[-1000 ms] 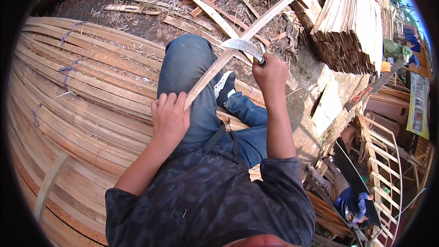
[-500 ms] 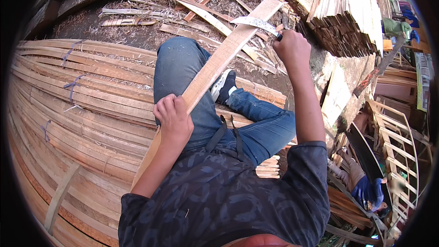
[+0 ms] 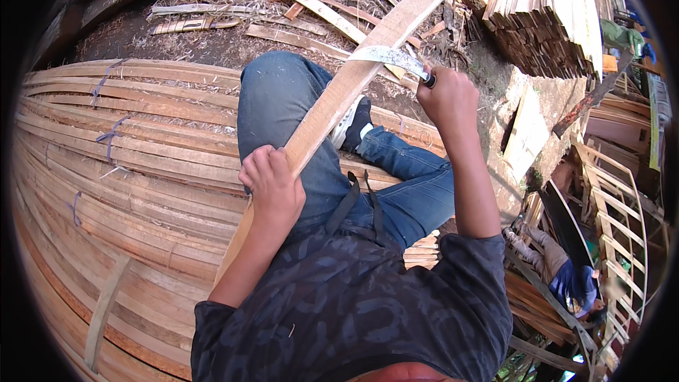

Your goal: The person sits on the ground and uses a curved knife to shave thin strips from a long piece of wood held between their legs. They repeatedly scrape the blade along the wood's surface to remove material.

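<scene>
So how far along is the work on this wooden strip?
Done: bundles of tied strips lie stacked beside the person. In hand: the left hand grips one strip, while the right hand sets a knife across it. Left: loose strips on the ground.

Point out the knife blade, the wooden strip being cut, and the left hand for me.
knife blade (image 3: 387,56), head view, middle of the curved metal blade.
wooden strip (image 3: 357,74), head view, flat face below the blade.
left hand (image 3: 272,184), head view, back of the hand gripping the strip.
</scene>
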Action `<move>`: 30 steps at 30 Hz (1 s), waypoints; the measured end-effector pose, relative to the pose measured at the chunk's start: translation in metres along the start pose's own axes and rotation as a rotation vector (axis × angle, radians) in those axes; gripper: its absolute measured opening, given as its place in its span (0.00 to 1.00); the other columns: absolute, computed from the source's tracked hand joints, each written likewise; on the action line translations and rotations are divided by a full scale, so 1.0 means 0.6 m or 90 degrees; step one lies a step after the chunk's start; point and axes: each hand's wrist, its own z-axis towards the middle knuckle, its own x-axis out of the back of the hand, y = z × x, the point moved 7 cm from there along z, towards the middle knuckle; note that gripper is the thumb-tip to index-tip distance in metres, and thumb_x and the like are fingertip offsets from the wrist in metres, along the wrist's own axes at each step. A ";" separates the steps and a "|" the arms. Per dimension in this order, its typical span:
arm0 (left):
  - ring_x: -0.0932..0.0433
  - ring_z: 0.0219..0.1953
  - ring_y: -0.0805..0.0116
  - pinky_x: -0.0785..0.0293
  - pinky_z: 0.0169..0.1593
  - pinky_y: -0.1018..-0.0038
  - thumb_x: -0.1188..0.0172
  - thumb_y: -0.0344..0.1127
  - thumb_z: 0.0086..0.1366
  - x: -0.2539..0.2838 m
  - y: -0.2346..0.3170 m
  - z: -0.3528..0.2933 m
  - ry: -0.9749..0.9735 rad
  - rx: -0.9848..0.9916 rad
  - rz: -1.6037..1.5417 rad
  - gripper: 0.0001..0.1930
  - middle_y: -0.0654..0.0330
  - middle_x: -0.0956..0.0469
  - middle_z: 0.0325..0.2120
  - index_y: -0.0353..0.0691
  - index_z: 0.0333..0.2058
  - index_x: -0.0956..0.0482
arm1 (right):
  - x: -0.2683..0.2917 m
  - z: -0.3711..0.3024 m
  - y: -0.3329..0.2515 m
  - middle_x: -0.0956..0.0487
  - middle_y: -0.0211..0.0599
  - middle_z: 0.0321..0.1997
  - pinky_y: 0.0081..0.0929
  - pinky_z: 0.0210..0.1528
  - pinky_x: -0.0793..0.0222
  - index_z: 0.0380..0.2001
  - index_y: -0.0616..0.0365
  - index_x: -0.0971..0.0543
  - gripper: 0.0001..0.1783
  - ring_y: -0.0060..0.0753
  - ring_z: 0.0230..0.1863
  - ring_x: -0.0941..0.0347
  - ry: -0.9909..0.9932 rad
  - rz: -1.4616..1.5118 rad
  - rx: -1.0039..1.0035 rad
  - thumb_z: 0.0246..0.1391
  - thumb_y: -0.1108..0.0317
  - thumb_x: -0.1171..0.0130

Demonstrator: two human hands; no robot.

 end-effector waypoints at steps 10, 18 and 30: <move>0.38 0.50 0.46 0.45 0.49 0.51 0.38 0.27 0.48 -0.004 0.005 0.005 -0.011 -0.005 0.020 0.24 0.48 0.37 0.46 0.36 0.46 0.34 | -0.018 0.111 0.094 0.18 0.53 0.29 0.45 0.39 0.24 0.25 0.59 0.16 0.12 0.55 0.34 0.20 0.090 -0.012 -0.108 0.44 0.61 0.39; 0.38 0.50 0.47 0.46 0.50 0.51 0.38 0.28 0.48 -0.007 0.007 0.010 -0.006 0.001 0.023 0.22 0.47 0.37 0.45 0.36 0.43 0.34 | 0.019 0.117 0.119 0.18 0.54 0.32 0.46 0.44 0.24 0.28 0.59 0.17 0.14 0.57 0.38 0.20 0.122 -0.010 -0.141 0.46 0.60 0.42; 0.36 0.49 0.47 0.46 0.52 0.51 0.35 0.33 0.50 -0.014 0.018 0.003 -0.001 -0.090 0.137 0.27 0.45 0.35 0.44 0.32 0.47 0.34 | -0.049 -0.014 0.021 0.20 0.50 0.22 0.41 0.30 0.24 0.21 0.57 0.17 0.14 0.49 0.26 0.20 -0.060 -0.069 0.013 0.51 0.59 0.40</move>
